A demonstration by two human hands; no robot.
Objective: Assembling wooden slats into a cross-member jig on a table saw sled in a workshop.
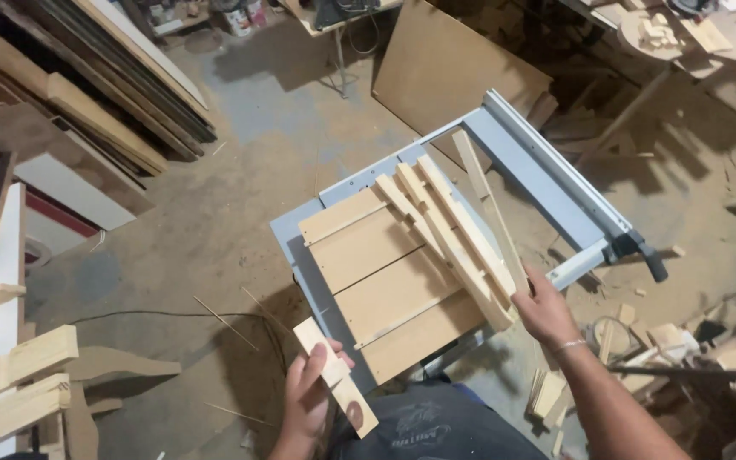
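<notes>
Grey table saw (528, 146), loaded.
Flat brown boards (389, 285) cover its near top; pale wood strips (453, 230) lie slanted across them, one reaching the far rail. Dusty floor (240, 170) beneath.

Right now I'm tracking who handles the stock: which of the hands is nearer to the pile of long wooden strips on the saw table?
Right. The right hand touches the near end of the wooden strips; the left hand is lower left, holding a short wood piece.
</notes>
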